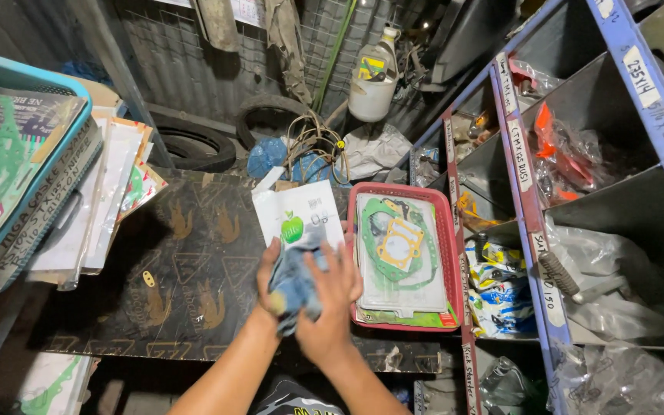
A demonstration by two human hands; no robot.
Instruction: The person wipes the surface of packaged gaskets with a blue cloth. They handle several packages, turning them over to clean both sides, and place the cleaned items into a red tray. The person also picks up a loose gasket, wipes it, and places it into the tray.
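Note:
My left hand (269,278) and my right hand (332,303) are closed together on a crumpled blue cloth (295,286) over the front of a dark board (194,269). Just beyond the hands lies a white plastic packet with a green round mark (299,213), its near edge under the cloth. To the right of my right hand sits a red tray (447,253) holding clear packets of green and yellow gaskets (400,253).
A teal basket of gasket packets (9,154) and stacked flat packets (109,200) stand at left. Blue metal shelving (528,192) with bagged parts fills the right. Tyres (197,146), coiled wire (313,146) and a white jug (372,84) lie behind.

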